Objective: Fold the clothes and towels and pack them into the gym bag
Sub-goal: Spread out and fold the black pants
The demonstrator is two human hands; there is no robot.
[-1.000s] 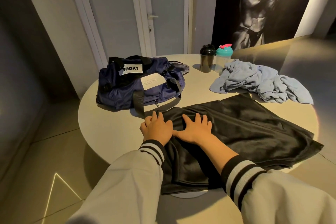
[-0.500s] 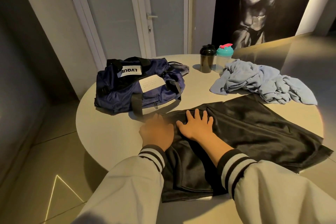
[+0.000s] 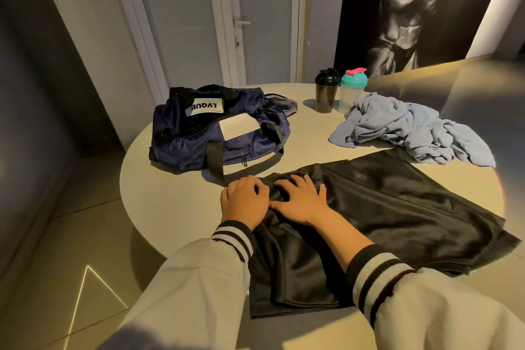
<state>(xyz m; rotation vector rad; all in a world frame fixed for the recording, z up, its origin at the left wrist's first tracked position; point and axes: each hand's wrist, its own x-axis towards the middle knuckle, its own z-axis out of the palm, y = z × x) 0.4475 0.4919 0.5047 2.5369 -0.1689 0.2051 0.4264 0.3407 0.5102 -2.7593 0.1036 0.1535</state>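
A black shiny garment (image 3: pixel 383 202) lies spread across the near side of the round table (image 3: pixel 170 193), with one part hanging over the front edge. My left hand (image 3: pixel 244 203) and my right hand (image 3: pixel 299 202) sit side by side at its far left edge. Their fingers are curled into the bunched fabric there. A navy gym bag (image 3: pixel 210 131) with black straps and a white label stands on the left of the table, just beyond my hands. A crumpled light blue towel (image 3: pixel 412 129) lies at the back right.
A black shaker bottle (image 3: pixel 326 91) and a clear one with a teal lid (image 3: pixel 352 88) stand at the table's far edge, next to the towel. Behind the table are a door (image 3: pixel 264 17) and a large wall poster (image 3: pixel 420 8).
Both hands lay flat on the black garment before. Their fingers have now curled and bunched the fabric at its far left edge.
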